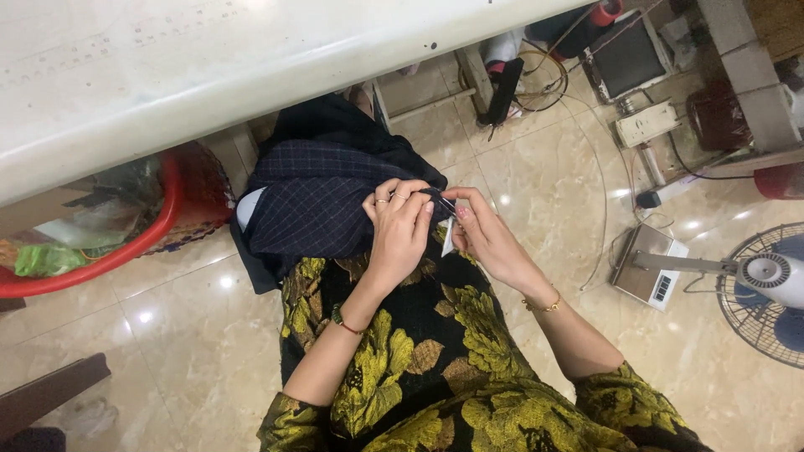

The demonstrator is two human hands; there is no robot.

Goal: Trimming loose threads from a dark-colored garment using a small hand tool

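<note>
A dark navy checked garment [314,197] lies over my lap and hangs toward the floor under the table. My left hand [398,230], with rings on two fingers, pinches an edge of that fabric near its right side. My right hand [484,237] meets it from the right, fingers closed on the same edge, and a small white tag [448,238] hangs between the two hands. I am seated, in a black dress with yellow flowers [419,351].
A white table [209,59] spans the top. A red basin [126,243] with plastic bags sits on the floor at left. At right stand a floor fan [766,280], a small scale [649,272], cables and a power strip on the beige tiles.
</note>
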